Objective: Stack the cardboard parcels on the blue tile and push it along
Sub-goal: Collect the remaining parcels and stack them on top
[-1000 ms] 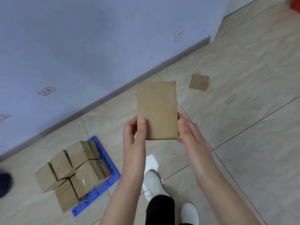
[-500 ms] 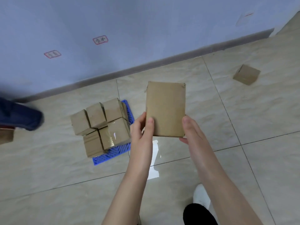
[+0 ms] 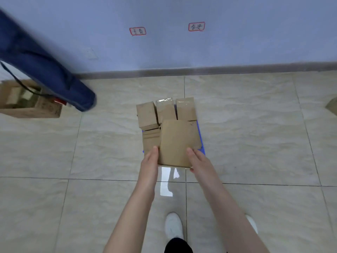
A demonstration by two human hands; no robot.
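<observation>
- The floor (image 3: pixel 255 143) has pale, marbled tiles with thin dark joints.
- The wall (image 3: pixel 237 42) behind it is light blue, with a grey skirting at the bottom.
- A dark blue bag (image 3: pixel 36 61) leans across the upper left corner, and it is blurred.
- Under the bag, an open box (image 3: pixel 31 108) stands on the floor at the left edge.
- Four parcels (image 3: pixel 146 114) sit close together on the tile (image 3: pixel 201 146). Three are in a row at the wall side and one is at the front left.
- The held parcel (image 3: pixel 177 141) is flat and lies over the front right of the group. I cannot tell if it touches the ones below.
- The tile is blue, and only a thin strip shows at the right of the parcels.
- The left hand (image 3: pixel 149 161) clamps the near left corner of the held parcel, with the thumb on top.
- The right hand (image 3: pixel 197 159) clamps the near right corner in the same way.
- Two white shoes (image 3: pixel 173 225) are at the bottom.
- A stray parcel (image 3: pixel 331 106) lies at the right edge, well apart.
- Two red-framed labels (image 3: pixel 137 31) are on the wall.
</observation>
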